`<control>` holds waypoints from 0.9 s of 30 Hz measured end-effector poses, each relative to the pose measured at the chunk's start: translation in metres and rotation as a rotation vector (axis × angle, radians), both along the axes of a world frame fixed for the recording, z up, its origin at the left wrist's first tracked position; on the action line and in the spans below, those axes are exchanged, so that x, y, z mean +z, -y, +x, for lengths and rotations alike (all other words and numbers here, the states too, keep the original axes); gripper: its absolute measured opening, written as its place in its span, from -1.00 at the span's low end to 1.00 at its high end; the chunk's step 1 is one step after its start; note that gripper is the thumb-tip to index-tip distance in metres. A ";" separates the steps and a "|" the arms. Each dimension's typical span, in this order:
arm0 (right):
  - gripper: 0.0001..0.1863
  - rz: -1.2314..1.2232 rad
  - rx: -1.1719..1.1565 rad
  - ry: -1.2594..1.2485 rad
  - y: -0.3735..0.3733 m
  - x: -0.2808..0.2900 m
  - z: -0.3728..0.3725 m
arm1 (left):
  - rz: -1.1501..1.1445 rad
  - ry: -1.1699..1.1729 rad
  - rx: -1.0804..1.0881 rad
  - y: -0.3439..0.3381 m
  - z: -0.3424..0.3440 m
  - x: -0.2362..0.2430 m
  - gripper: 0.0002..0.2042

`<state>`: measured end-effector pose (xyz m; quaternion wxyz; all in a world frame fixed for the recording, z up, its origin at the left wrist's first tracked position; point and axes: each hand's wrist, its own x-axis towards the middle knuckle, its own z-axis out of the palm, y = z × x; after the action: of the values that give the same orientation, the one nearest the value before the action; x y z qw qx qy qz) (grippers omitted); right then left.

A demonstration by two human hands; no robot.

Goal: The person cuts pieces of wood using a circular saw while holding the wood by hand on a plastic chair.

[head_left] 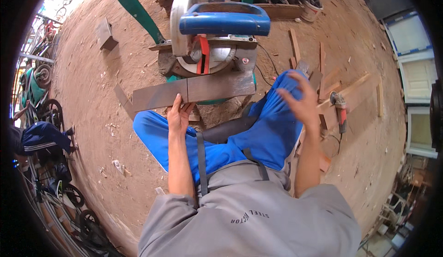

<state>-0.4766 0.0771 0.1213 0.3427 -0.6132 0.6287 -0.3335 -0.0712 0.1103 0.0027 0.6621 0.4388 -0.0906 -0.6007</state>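
A long brown wooden board (221, 86) lies crosswise in front of the miter saw (207, 54), over my knees. A dark line crosses it near the middle; I cannot tell whether this is a mark or a joint between two pieces. My left hand (179, 115) grips the board's near edge beside that line, one finger on top and the others partly hidden beneath. Off to the right, my right hand (301, 98) is raised above my right knee, holding nothing, its fingers apart. The saw's blue handle (224, 20) stands beyond the board, next to the round blade guard (184, 19).
An angle grinder (340, 112) with a red body rests among wood offcuts (330, 88) on the right. A wood block (106, 35) sits at the far left. A bucket (312, 11) stands at the back right. Bicycles (50, 114) and a person's leg (46, 138) are along the left.
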 end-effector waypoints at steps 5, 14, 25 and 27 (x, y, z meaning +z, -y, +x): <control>-0.11 -0.255 0.232 -0.344 0.037 -0.045 0.094 | 0.000 -0.106 -0.056 0.044 -0.016 -0.012 -0.66; -0.04 -0.310 0.311 -0.523 0.106 -0.080 0.103 | 0.232 0.412 -0.518 0.092 -0.017 0.007 -0.50; -0.14 -0.375 0.184 -0.476 0.115 -0.078 0.133 | 0.142 1.282 -0.109 0.100 0.023 0.011 -0.62; -0.16 -0.452 0.170 -0.609 0.109 -0.071 0.128 | 0.081 1.389 -0.023 0.101 0.026 0.003 -0.63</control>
<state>-0.3486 -0.0316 0.0507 0.0230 -0.7942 0.5593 -0.2366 -0.0449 0.0097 0.0059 0.4272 0.7450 -0.4755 -0.1906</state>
